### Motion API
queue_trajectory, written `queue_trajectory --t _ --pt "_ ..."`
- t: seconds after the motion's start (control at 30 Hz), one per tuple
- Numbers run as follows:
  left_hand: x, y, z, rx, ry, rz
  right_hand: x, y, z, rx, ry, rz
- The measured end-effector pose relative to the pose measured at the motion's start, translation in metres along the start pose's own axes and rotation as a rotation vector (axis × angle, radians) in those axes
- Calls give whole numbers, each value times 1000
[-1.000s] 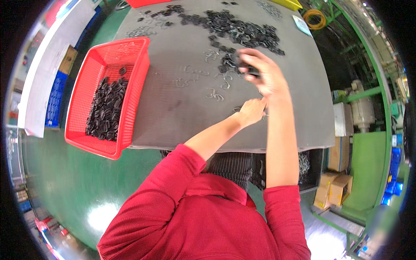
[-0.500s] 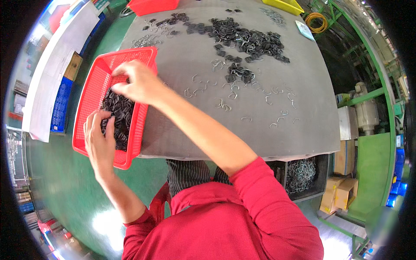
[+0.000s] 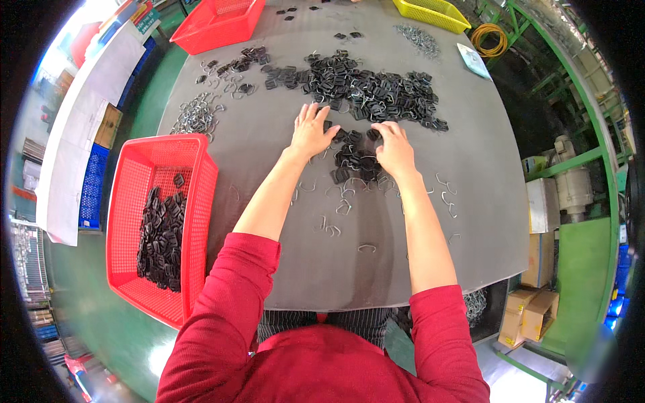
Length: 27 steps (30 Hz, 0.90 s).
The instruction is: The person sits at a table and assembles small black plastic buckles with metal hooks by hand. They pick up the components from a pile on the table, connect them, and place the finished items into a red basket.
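Note:
Both my hands reach over the grey tabletop, on either side of a small pile of black square clips (image 3: 356, 158). My left hand (image 3: 310, 133) has its fingers spread, with black clips just beside its thumb and fingertips. My right hand (image 3: 394, 149) is at the pile's right side, thumb and fingers apart, a black clip close to the fingertips. Neither hand visibly grips a piece. Beyond them lies a larger heap of black clips (image 3: 376, 87) mixed with bent metal wire hooks. Loose wire hooks (image 3: 344, 207) are scattered nearer to me.
A red plastic basket (image 3: 201, 201) holding black clips stands at the table's left edge. Another red basket (image 3: 222, 27) and a yellow basket (image 3: 437, 13) are at the far side. Metal hooks (image 3: 196, 114) lie piled at left. A packet (image 3: 474, 62) sits far right.
Both hands have left the red basket and moved right to the small pile on the table. The view has shifted, showing more of the table's far side.

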<state>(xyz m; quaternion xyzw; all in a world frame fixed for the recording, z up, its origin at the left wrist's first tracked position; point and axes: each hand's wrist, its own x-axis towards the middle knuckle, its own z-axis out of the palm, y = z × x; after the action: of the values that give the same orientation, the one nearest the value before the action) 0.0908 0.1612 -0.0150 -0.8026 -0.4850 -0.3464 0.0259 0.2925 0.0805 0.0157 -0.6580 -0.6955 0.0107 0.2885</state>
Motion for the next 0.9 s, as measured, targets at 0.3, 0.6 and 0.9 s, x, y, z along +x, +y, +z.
queue_trajectory --t 0.3,0.6,0.9 --pt "-60 23 -48 -323 -266 22 -33 -8 1 -84 -76 -211" --pt "-60 38 -67 -253 -137 -63 -30 27 -20 814 -319 532" --pt "-51 19 -68 -1017 -377 -610 -12 -1 -4 474 -315 679"
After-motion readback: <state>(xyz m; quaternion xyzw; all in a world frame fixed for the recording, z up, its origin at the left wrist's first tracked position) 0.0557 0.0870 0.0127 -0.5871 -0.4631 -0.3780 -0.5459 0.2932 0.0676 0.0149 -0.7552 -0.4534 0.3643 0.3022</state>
